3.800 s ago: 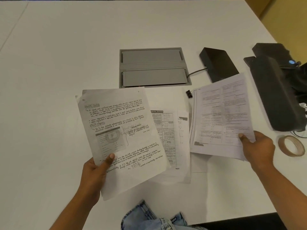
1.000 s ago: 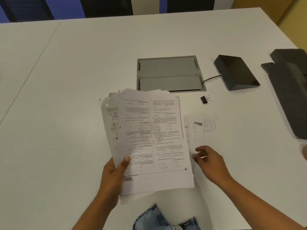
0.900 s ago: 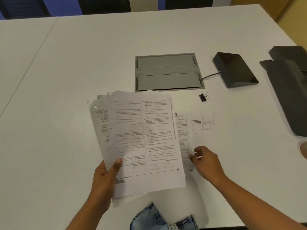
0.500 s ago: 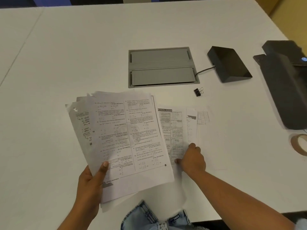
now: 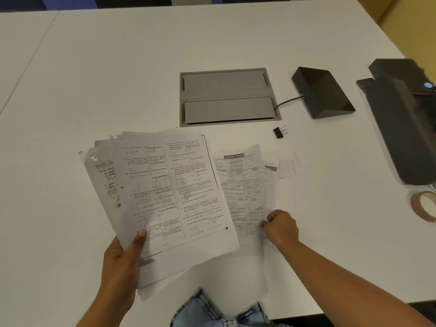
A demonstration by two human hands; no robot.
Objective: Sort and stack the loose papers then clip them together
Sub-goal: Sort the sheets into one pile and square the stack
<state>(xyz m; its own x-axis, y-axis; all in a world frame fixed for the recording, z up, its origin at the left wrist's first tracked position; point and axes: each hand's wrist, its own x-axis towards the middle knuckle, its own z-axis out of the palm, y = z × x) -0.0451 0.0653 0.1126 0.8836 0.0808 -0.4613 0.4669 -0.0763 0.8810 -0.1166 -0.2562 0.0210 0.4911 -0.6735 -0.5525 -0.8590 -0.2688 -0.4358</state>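
My left hand grips a fanned stack of printed papers by its lower left corner, thumb on top, holding it tilted above the white table. A handwritten sheet peeks out at the stack's left edge. To the right, my right hand pinches the lower right corner of a printed table sheet, which lies over other loose sheets on the table. A small black binder clip sits on the table beyond these sheets, apart from both hands.
A grey recessed cable hatch lies in the table's middle. A black wedge-shaped box with a cable stands to its right. A large black device and a roll of tape sit at the right edge.
My right hand slid right along the loose sheets and now pinches the printed sheet's corner, which has lifted a little. The stack in my left hand shifted slightly.
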